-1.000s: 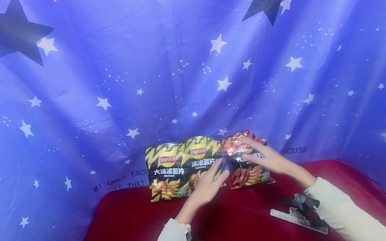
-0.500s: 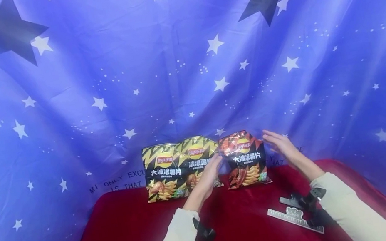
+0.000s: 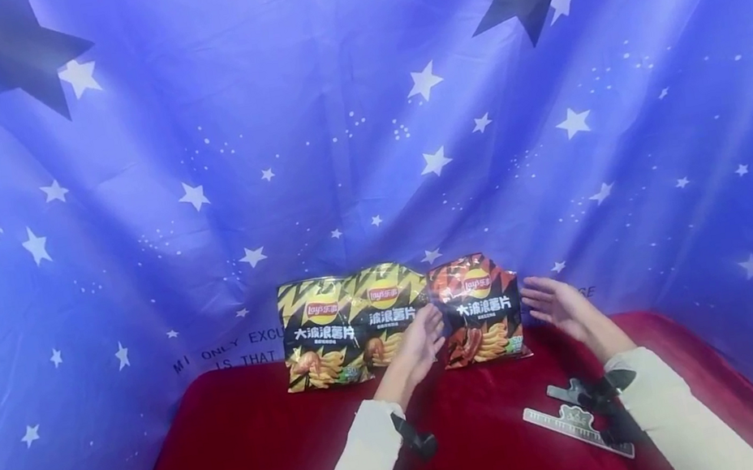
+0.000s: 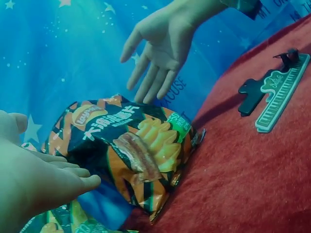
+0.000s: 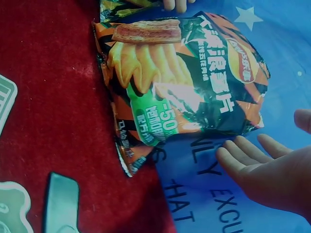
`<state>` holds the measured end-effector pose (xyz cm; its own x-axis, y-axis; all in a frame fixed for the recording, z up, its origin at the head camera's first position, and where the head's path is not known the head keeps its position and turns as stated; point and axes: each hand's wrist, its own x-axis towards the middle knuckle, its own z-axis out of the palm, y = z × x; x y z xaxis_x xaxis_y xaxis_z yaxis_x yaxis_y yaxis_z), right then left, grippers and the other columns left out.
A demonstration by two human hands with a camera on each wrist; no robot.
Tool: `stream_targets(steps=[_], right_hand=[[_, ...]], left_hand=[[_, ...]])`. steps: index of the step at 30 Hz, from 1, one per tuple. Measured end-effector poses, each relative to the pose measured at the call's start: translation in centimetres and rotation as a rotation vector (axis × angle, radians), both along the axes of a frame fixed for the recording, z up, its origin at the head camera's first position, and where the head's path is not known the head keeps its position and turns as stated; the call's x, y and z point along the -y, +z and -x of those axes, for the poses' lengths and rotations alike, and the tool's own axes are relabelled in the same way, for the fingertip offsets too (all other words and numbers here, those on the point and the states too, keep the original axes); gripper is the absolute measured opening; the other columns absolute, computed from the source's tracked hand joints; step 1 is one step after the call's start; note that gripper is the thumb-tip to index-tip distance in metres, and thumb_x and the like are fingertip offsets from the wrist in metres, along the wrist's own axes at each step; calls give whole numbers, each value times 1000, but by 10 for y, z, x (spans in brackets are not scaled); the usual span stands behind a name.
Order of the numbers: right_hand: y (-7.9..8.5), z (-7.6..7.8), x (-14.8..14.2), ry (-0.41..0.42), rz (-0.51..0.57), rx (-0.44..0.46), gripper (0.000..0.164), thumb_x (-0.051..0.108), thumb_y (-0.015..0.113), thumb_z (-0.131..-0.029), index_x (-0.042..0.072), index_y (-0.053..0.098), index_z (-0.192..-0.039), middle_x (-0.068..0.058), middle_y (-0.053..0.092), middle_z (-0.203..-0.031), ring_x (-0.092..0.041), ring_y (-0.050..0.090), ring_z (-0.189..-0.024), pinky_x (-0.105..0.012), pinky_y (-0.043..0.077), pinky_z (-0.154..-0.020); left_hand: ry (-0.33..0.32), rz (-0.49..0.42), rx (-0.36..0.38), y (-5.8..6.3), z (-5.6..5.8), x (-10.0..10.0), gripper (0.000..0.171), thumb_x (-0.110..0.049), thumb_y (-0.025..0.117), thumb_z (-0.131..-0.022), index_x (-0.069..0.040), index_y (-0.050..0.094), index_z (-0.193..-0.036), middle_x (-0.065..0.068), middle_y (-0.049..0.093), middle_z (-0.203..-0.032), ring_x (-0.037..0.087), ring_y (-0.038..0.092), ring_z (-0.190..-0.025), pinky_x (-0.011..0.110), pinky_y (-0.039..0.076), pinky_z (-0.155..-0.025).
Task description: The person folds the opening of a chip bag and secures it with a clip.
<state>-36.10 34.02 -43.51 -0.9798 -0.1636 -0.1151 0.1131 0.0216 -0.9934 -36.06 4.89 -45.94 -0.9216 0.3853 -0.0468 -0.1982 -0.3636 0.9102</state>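
Observation:
Three chip bags stand upright in a row at the back of the table. Two are yellow and black, the left bag (image 3: 322, 334) and the middle bag (image 3: 384, 283); a red and black bag (image 3: 479, 309) stands on the right. My left hand (image 3: 422, 339) is at the red bag's left side, overlapping the middle bag in the head view, fingers extended. On the other side, my right hand (image 3: 561, 307) has its fingers spread and its palm toward the red bag. In the right wrist view, the right fingertips (image 5: 233, 150) are close to the bag's edge. Neither hand holds anything.
A pale ruler-shaped clip (image 3: 577, 427) and a black clip (image 3: 566, 394) lie at front right, partly under the right forearm in the head view. Red cloth (image 3: 270, 449) covers the table. A blue star-patterned curtain (image 3: 359, 123) hangs right behind the bags.
My right hand has moved from in front of the red bag to its right side, then slightly lower. The left hand has shifted a little right. The bags stay in place.

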Motion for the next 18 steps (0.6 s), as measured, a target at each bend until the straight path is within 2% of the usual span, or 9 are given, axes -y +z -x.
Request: stream_targets(steps=[3,6,9,12,14,16,18], right_hand=[[-7,3,-2,-20,31,36,69,39,30,-112,-3,5,-160,-26,13,-167,-6,56,-121,-33,43,-115],[-13,4,-1,-34,60,70,66,35,32,-112,-4,9,-160,-23,27,-165,-3,58,-111,-29,47,-109],[-17,6,1,-45,65,97,63,33,32,-112,-4,12,-159,-22,34,-161,-10,55,-117,-29,49,-107],[-20,7,4,-53,63,120,62,30,31,-112,-5,12,-159,-25,30,-161,-22,47,-130,-29,49,-106],[-21,9,5,-44,54,128,62,29,29,-112,-6,11,-159,-26,32,-158,-26,44,-133,-29,50,-106],[-22,10,5,-40,52,132,61,28,30,-112,-7,13,-158,-23,43,-149,-23,49,-128,-29,51,-104],[-23,11,5,-34,60,132,57,28,31,-112,-7,19,-156,-14,56,-135,-16,56,-117,-29,52,-101]], left_hand=[[1,-7,14,-2,3,-4,67,-32,31,-109,12,13,-157,28,11,-167,44,10,-156,56,9,-128],[3,-3,30,-2,5,-8,68,-32,31,-109,12,12,-157,29,10,-167,44,8,-157,55,7,-129],[11,17,33,-3,7,-11,69,-32,32,-108,13,12,-156,30,9,-167,46,7,-156,56,7,-128],[16,24,37,-6,9,-14,68,-32,33,-108,12,14,-157,29,11,-167,45,8,-156,55,6,-129],[12,22,28,-9,11,-14,69,-35,35,-107,8,16,-158,26,13,-168,43,8,-157,55,5,-129],[11,27,10,-12,12,-15,70,-38,37,-107,5,18,-159,24,15,-168,43,9,-157,55,6,-129],[7,38,-20,-14,13,-14,73,-43,41,-105,3,22,-159,22,19,-168,42,12,-157,55,9,-129]])
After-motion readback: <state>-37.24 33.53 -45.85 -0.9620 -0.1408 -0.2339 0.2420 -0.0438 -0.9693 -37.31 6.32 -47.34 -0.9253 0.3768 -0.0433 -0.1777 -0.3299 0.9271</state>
